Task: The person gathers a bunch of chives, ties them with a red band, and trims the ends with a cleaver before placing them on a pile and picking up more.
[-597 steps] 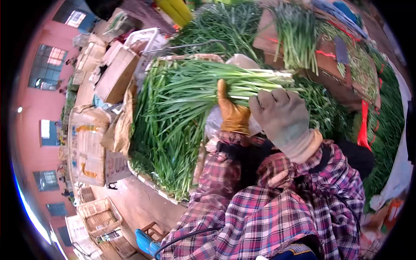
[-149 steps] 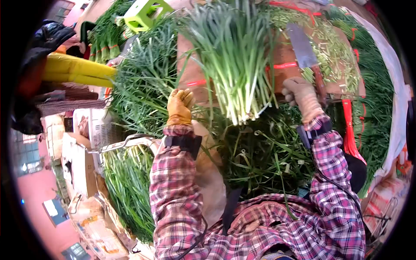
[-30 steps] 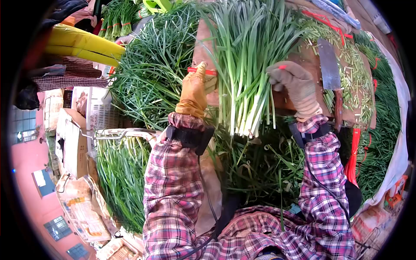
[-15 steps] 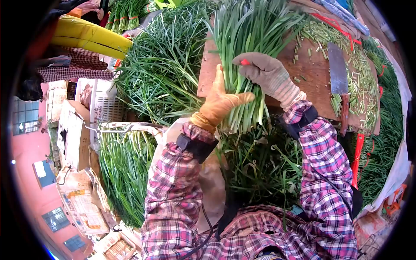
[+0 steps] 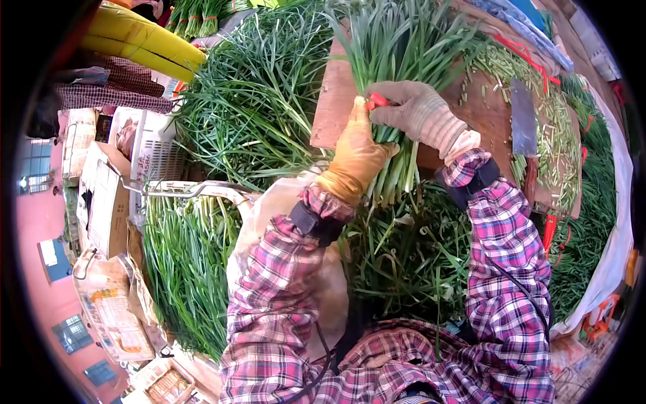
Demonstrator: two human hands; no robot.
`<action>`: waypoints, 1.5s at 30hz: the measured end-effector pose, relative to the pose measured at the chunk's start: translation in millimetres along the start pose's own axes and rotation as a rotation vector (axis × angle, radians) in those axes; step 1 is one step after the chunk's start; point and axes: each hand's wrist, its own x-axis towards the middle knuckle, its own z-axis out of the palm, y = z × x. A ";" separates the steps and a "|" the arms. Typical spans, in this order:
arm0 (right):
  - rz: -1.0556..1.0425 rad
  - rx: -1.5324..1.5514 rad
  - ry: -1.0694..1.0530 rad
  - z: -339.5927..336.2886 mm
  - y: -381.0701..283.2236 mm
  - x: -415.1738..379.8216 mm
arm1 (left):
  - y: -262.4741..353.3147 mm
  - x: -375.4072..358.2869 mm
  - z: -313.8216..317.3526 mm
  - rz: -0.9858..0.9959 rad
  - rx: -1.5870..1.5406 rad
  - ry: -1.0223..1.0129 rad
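A thick bundle of garlic chives (image 5: 404, 50) stands across the near left part of the wooden board, leaves pointing away and pale stems toward me. My left hand (image 5: 360, 153), in a yellow-orange glove, is closed around the stems. Its raised fingertip meets a red tie (image 5: 378, 101) at the bundle's left side. My right hand (image 5: 420, 114), in a grey knitted glove, pinches that tie over the top of the stems. How far the tie runs round the bundle is hidden by the gloves.
A cleaver (image 5: 523, 118) lies on the wooden board (image 5: 330, 118) at the right, beside chopped stem ends (image 5: 558, 151). Loose chives (image 5: 256, 101) are heaped at the left, with more chives (image 5: 185, 269) nearer me. A metal handle (image 5: 182, 192) sticks out between the heaps.
My left hand has closed from a spread grip and moved up to the right, its fingertip now meeting the red tie. More of the tie shows between both hands.
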 end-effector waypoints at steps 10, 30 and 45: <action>0.083 0.043 -0.008 2.1 4.5 9.4 | 14.6 3.6 -10.5 -0.014 -0.056 -0.067; -0.174 0.481 0.079 -41.3 47.2 -64.2 | 61.3 56.7 10.4 -0.292 -1.138 -0.543; -0.801 -0.072 0.165 -126.8 -67.2 -85.3 | 135.9 106.0 -45.1 0.230 -0.895 -0.411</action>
